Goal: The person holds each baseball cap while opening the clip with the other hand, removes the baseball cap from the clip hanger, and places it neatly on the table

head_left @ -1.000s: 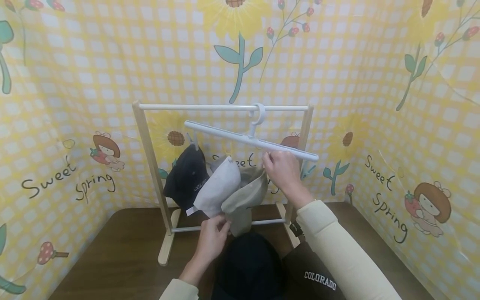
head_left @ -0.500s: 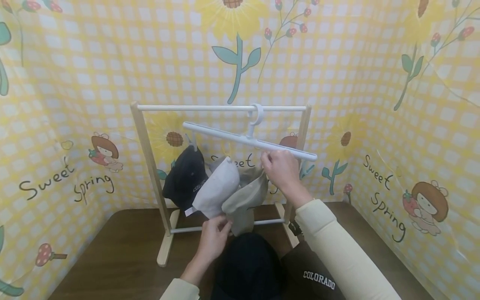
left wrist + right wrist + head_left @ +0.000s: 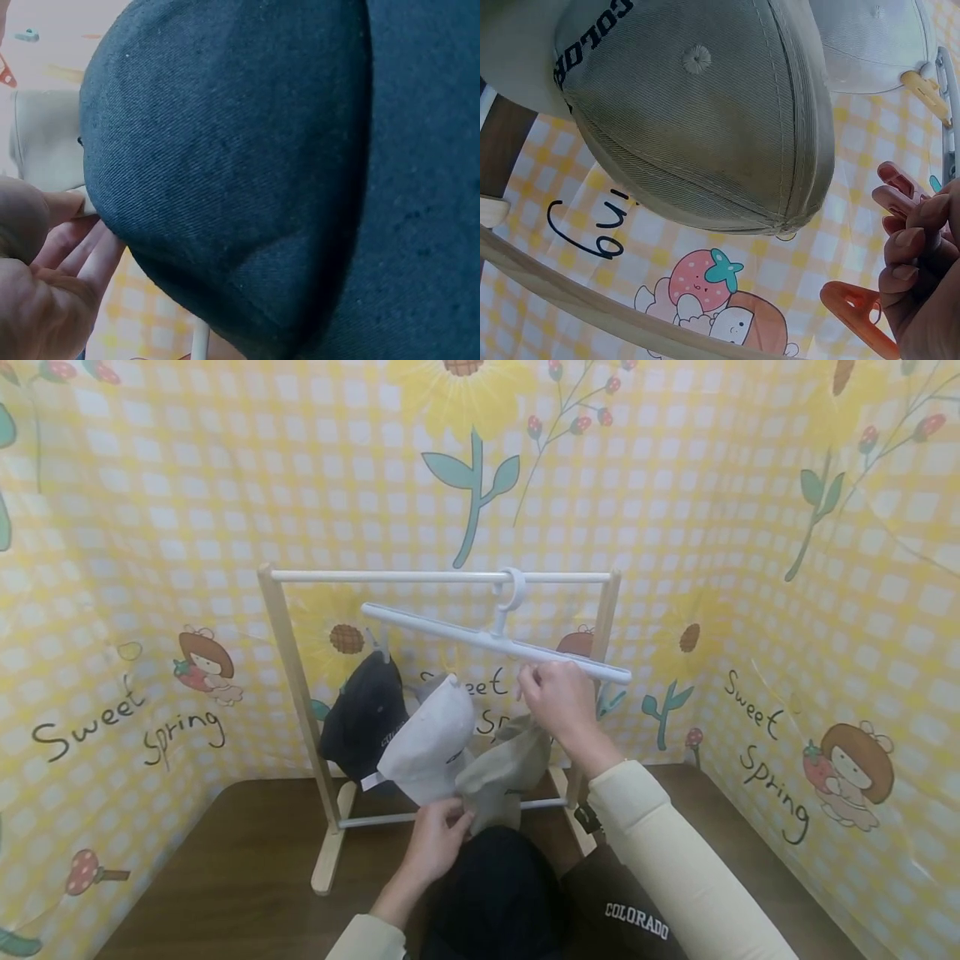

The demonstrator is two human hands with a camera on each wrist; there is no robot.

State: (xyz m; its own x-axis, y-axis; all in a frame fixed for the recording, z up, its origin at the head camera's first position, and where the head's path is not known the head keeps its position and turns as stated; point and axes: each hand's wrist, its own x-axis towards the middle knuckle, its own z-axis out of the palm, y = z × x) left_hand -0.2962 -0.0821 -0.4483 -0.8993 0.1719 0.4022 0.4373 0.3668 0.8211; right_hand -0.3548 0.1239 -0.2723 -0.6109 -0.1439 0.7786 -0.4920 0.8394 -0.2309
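Domed, stitched beige cap [image 3: 513,758], now lower, clear of pink clip [image 3: 895,202], left hand [image 3: 433,839] pinching cap, right hand [image 3: 561,702] squeezing clip

A dark twill cap [image 3: 217,150] fills most of the view, its brim [image 3: 424,180] at the right. At lower left the left hand [image 3: 54,292] pinches a beige cap [image 3: 49,139], partly hidden behind the dark one. Yellow-and-white checked cloth [image 3: 150,307] shows below.

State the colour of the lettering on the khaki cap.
Black; the lettering on the khaki cap shows best in the right wrist view.
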